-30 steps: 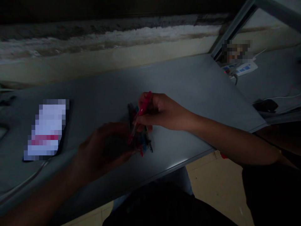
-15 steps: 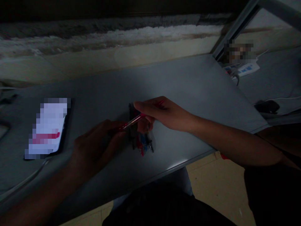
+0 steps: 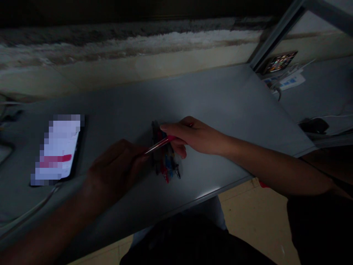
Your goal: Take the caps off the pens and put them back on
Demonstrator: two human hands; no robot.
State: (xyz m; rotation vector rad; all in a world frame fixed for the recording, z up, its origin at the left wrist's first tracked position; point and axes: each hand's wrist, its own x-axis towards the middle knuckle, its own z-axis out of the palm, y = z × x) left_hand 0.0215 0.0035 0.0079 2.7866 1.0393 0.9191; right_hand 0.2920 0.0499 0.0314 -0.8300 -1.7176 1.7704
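**A:** What do we have here? The right hand (image 3: 200, 138) has a red pen (image 3: 162, 144) lying across it, with its fingers (image 3: 176, 133) curled together and clamped on the pen's red part.

**B:** And the left hand (image 3: 116, 169)?

**A:** It sits in shadow, with its fingertips just beside the thin clear end of the pen. We cannot tell whether they pinch it.

**B:** Where is the pen, then?

**A:** Between the two hands, over a small pile of pens (image 3: 165, 158) on a grey table (image 3: 209, 95). A phone (image 3: 57, 147) lies well to the left, and a power strip (image 3: 286, 81) sits beyond the table's far corner.

**B:** How should we expect the pen to handle?

**A:** We judge it light and stiff, though the smooth barrel may be a little slippery.

**B:** So we take hold around the middle of the barrel, not at the narrow tip.

**A:** Yes, and gently, because thin plastic may crack under a hard squeeze.
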